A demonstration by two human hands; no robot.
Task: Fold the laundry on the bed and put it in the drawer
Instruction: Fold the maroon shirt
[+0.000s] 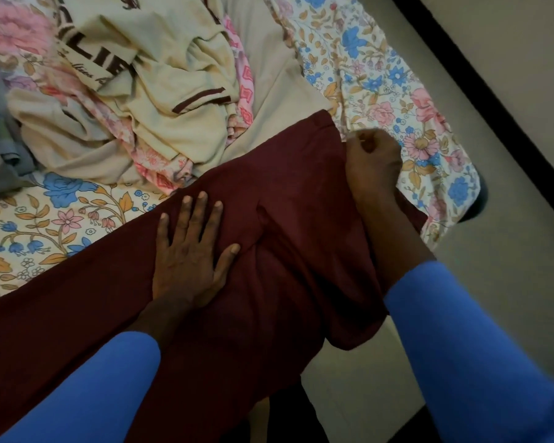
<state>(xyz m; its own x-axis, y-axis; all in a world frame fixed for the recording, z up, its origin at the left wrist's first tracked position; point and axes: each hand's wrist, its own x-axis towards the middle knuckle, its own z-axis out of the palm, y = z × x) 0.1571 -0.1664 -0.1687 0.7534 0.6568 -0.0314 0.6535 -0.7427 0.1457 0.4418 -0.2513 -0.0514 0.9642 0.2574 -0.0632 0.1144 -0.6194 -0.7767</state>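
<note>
Left fingers [201,206] rest on creased maroon garment [288,238].

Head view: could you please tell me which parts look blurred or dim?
In the head view, the grey-blue cloth at the left edge is smeared; the right hand is slightly soft, the left hand sharper; the maroon garment is dim, without glare.

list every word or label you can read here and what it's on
"LIE": big dark block letters on the crumpled cream shirt, part of a longer word hidden by folds.
Script line just below those letters: too small and blurred to read.
Dark emblem at the shirt's top edge: cut off, unreadable.
No text on the maroon garment or the floral sheet.
</note>
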